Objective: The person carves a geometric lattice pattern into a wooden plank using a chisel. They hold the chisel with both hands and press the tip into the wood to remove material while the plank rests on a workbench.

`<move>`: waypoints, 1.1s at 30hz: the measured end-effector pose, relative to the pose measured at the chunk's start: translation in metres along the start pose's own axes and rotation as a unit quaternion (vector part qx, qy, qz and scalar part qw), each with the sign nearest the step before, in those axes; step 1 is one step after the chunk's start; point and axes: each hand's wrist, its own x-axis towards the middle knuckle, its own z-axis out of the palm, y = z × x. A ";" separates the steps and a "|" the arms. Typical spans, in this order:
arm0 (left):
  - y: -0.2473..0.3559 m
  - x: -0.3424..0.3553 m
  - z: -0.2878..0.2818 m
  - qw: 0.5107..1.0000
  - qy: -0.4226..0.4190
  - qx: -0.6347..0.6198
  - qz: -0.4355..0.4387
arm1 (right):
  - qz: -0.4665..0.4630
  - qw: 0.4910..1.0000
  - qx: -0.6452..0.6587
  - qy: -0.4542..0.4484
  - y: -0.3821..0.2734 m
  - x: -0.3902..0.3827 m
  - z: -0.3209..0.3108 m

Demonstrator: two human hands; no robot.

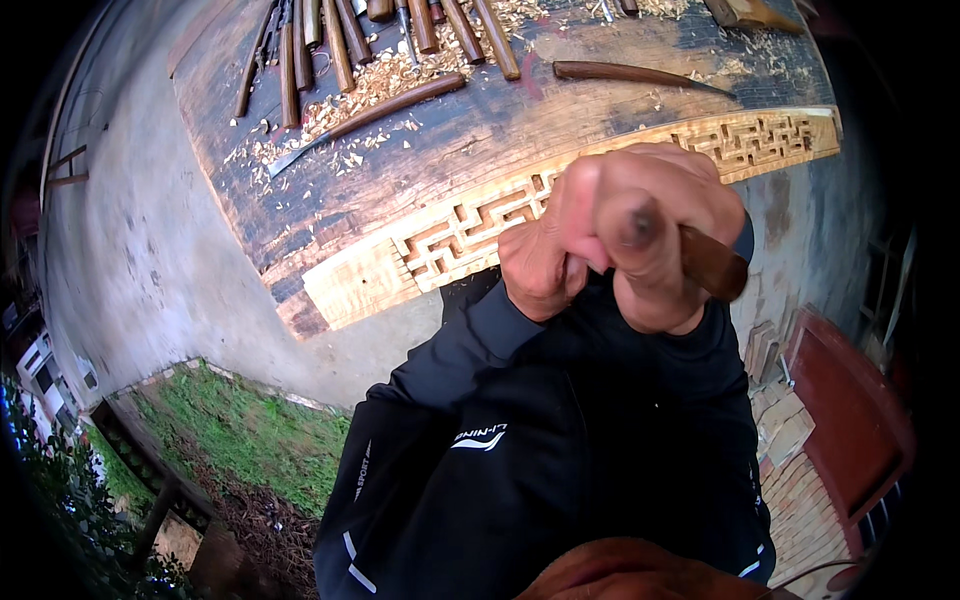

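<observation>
Gripping at chest height, both hands close together, right over left in view. Right hand [668, 290]: fist closed, no gap in the fingers, around a dark wooden handle [640, 225]. Its round butt faces up toward my head, so the long axis is sharply foreshortened; working end hidden below my fingers. A second brown handle [716, 265] juts from beside the same fist, pointing right and slightly back toward me. Left hand [540, 265]: fingers bent, tucked against the right; how tightly they close, and on what, I cannot tell. Both somewhat blurred.

Beneath and beyond the hands, the carved board [480, 232] lies along the near edge of the bench [400, 165]. Long axis runs crosswise, left end nearer me, right end farther off. Fretwork grooves cover most of its face; left end plain.

Farther across: a loose chisel [400, 103], blade pointing left and toward me; another tool [625, 72], handle left, dark blade pointing right. Pale shavings [375, 83] spread near a row of wooden-handled tools [340, 45] at the far left.
</observation>
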 end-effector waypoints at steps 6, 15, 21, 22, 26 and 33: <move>-0.009 -0.001 0.000 0.999 0.013 -0.032 0.037 | -0.079 0.993 -0.026 -0.081 0.004 0.003 -0.006; 0.005 0.017 -0.022 0.985 -0.105 -0.024 0.132 | -0.227 0.966 0.119 0.026 0.008 -0.087 -0.002; 0.014 0.021 -0.032 0.956 -0.179 0.090 0.212 | -0.222 0.970 0.066 0.070 0.006 -0.131 0.002; 0.014 0.021 -0.032 0.953 -0.186 0.097 0.217 | -0.223 0.971 0.064 0.061 0.006 -0.132 0.001; 0.010 0.019 -0.033 0.959 -0.185 0.067 0.202 | -0.218 0.974 0.048 0.042 0.003 -0.131 0.000; 0.004 0.023 -0.033 0.971 -0.163 0.057 0.166 | -0.220 0.973 0.050 0.051 0.010 -0.116 0.008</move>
